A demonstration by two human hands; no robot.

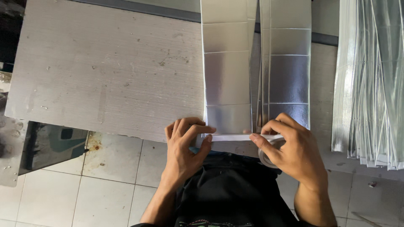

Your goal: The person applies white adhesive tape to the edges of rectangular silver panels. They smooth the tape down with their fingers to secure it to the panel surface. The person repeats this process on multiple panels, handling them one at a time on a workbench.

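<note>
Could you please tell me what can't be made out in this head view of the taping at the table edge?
- Tape roll: mostly hidden under the right hand.
- Tape strip: its ends are covered by the fingers of both hands, left hand too.
- Silver sheets: far ends cut off by the top edge.
- Silver stack: cut off by the right edge.

You look down on a grey, scuffed surface (pixel 105 71) with small marks and specks across it. A dark strip (pixel 139 7) runs along its far edge. Below its near edge lies a floor (pixel 109 180) of pale square tiles with thin grout lines and a rusty stain (pixel 94 147). At your left a dark panel (pixel 54 143) leans by the surface. The light is soft and even.
</note>
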